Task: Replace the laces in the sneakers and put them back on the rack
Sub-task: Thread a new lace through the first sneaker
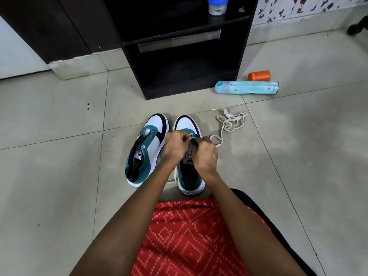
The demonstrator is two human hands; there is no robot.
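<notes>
The left-side sneaker [146,148] and right-side sneaker [188,124], two in all, are set side by side at centre frame below one black rack [246,46]; the left hand [175,146] and right hand [205,155] are held together over the right-side sneaker, both pinched on one white lace [229,122].

Sneakers [165,150] before rack [185,46]

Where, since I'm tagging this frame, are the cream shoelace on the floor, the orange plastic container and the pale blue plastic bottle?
cream shoelace [227,113]: head view, flat strand in pile.
orange plastic container [258,75]: head view, its side.
pale blue plastic bottle [247,88]: head view, mid-body.
</notes>
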